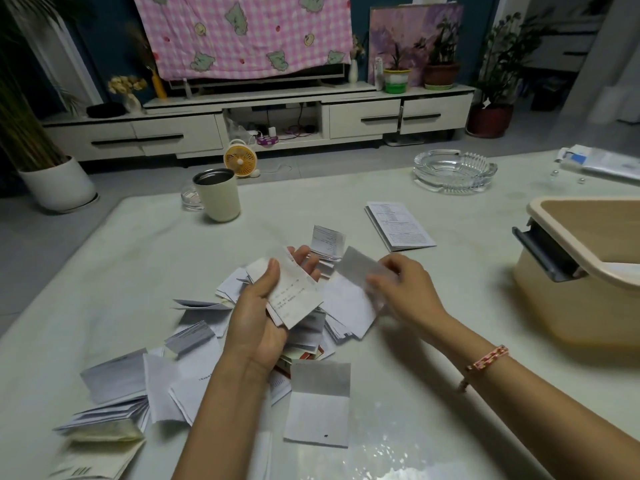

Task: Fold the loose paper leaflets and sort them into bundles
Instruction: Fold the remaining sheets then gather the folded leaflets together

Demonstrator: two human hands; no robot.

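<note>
A leaflet [318, 403] is lying on the counter [450, 358] beside the pile [194, 368]. Above, the left hand [256, 323] is gripping a stack [298, 296] and the right hand [408, 289] is pinching a blurred sheet [360, 265].

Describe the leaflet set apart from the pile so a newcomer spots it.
Start at the glass ashtray on the far side of the table. Nearer, leftward, lies one leaflet, flat and alone. Unlike the heaped papers, it touches nothing else.
</note>
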